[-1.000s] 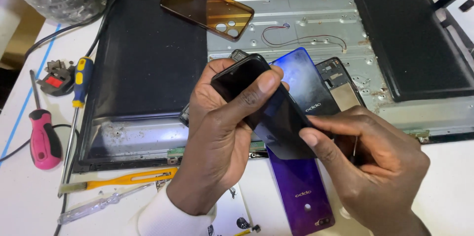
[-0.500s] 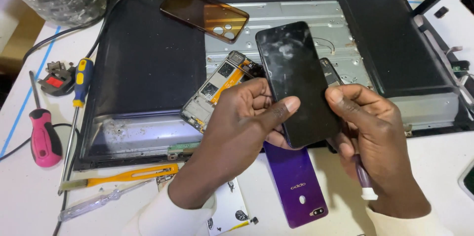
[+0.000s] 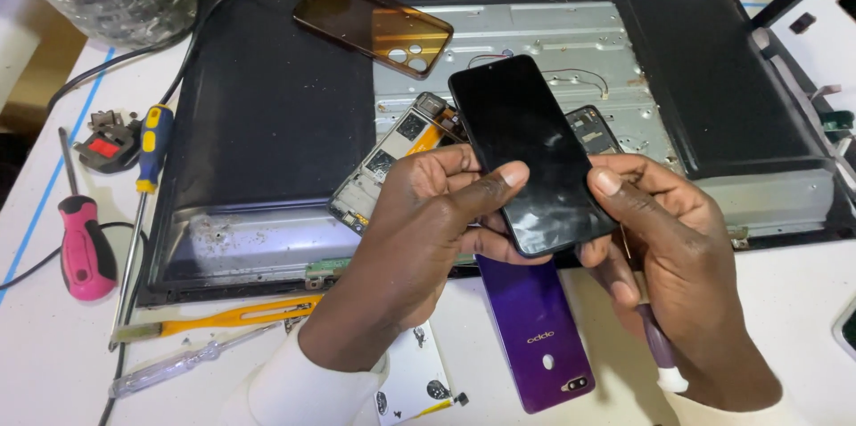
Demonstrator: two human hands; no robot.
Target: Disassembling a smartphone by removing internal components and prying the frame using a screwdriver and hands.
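Black phone screen (image 3: 530,154) pinched by both long edges, left hand (image 3: 419,239) and right hand (image 3: 664,248) gripping it, above table's (image 3: 53,363) near edge, purple back cover (image 3: 539,332) beneath, opened phone frame (image 3: 392,163) just left, screwdrivers (image 3: 85,243) along left edge

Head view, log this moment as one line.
left hand: holds black glossy phone screen panel | right hand: grips panel edge | below: purple phone back cover
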